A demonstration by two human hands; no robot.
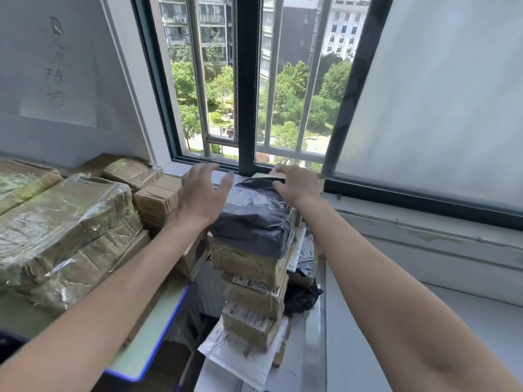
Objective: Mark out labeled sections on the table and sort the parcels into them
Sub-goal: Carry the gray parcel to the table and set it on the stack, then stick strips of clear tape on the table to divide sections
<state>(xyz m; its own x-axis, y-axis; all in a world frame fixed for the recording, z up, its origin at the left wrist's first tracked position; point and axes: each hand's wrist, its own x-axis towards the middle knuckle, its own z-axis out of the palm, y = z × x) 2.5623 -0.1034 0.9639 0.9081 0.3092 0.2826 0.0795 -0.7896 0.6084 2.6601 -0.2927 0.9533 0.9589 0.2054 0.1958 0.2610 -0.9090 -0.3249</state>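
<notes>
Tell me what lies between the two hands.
Head view: the grey parcel topping the stack, its far edge gripped by the right hand; the left hand hovers open beside it.

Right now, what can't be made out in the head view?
Head view only:
Label print on the grey parcel: too small, blurred.
Grip of the right hand: fingertips hidden past the parcel's far edge.
Rear mailers: mostly hidden by the stack.
Markings on the table: mostly covered by wrapped bundles.
</notes>
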